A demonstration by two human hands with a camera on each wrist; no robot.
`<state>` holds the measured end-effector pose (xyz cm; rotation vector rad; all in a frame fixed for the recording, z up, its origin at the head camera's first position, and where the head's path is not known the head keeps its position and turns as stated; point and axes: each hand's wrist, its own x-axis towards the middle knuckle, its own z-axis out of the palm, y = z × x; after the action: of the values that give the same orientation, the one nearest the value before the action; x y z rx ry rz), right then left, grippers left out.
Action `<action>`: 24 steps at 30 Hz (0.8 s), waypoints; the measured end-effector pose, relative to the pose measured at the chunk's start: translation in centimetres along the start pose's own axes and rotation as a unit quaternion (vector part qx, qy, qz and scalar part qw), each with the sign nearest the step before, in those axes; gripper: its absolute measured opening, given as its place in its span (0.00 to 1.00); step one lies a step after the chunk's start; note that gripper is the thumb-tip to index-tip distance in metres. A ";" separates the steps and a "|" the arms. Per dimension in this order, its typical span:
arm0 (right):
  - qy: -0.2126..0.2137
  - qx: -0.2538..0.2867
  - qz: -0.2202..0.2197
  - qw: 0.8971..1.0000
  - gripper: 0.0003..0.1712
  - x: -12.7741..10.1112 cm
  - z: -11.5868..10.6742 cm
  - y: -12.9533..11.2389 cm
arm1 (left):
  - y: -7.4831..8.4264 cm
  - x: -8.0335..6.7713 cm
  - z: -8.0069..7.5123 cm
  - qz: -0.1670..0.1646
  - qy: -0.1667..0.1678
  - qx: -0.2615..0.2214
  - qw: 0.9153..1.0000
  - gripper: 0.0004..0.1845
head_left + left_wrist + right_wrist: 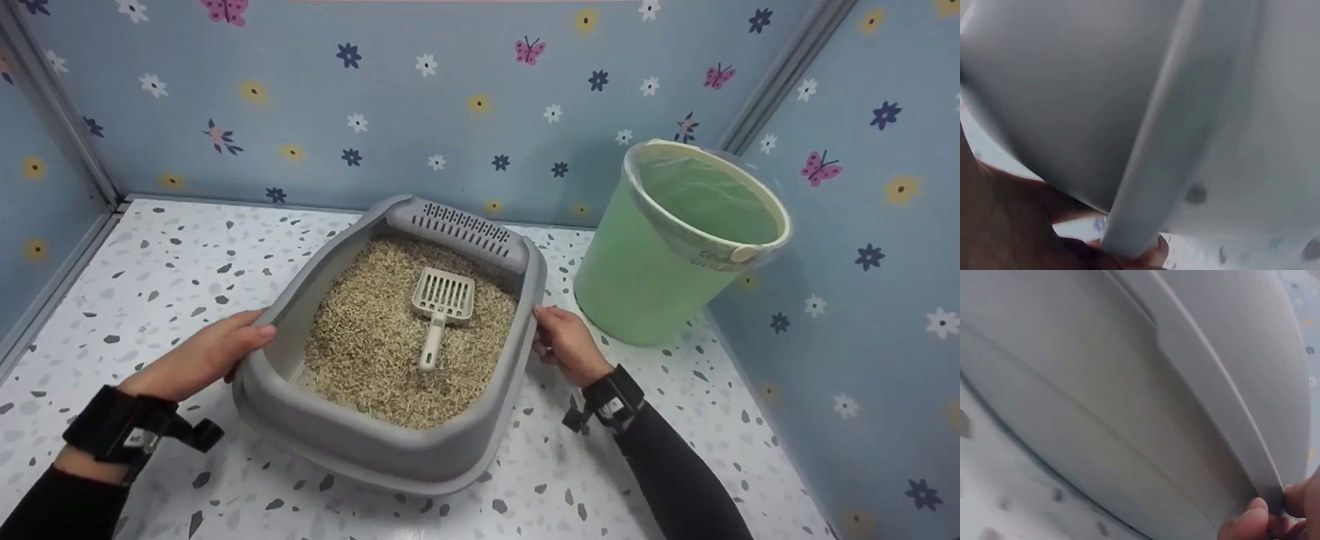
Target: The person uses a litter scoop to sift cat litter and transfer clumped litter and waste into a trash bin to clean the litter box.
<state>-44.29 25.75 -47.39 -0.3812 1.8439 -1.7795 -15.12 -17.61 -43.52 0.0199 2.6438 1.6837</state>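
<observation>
We found the grey litter tray (pixel 360 442) at the centre of the frame, resting on the speckled counter (pixel 150 277) and turned slightly askew to its edges. The left hand (pixel 199 360) held the tray's left rim, thumb over the top lip and fingers (pixel 1145 256) curled under it, clamped on the plastic. The right hand (pixel 566 345) gripped the opposite rim, its fingers (pixel 1247 523) likewise hooked beneath the flange. We judged this paired hold suited to steadying or shifting the whole tray level, since it carried loose pellet litter (pixel 360 352). A pale slotted scoop (pixel 442 311) lay on the litter, handle toward the lower edge. A green bucket (pixel 652 277) lined with clear film stood at the right of the frame, just beside the tray.
</observation>
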 end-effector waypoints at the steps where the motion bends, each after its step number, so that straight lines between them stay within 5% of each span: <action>1: -0.009 -0.002 0.003 1.000 0.23 -0.1 -0.1 0.0 | 0.0 0.0 -0.1 0.000 0.007 -0.001 1.000 0.33; 7: -0.036 -0.018 0.021 0.999 0.23 1.4 -1.4 -0.6 | 1.1 -1.8 1.3 -0.035 0.058 0.025 0.997 0.33; 15: -0.001 -0.007 0.021 1.000 0.24 6.3 -3.2 -1.8 | 2.6 -4.4 4.9 -0.103 0.116 0.047 0.987 0.31; 21: -0.029 0.026 0.016 0.999 0.23 6.5 -3.0 -1.5 | 2.4 -4.8 4.3 -0.128 0.138 0.017 0.982 0.33; 24: -0.019 0.037 -0.001 0.999 0.23 5.1 -3.1 -0.7 | 1.6 -3.8 3.0 -0.124 0.137 0.018 0.983 0.32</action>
<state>-50.29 25.45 -47.69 -0.3867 1.7473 -1.8244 -11.24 -14.26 -43.38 -0.5571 2.7181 1.6602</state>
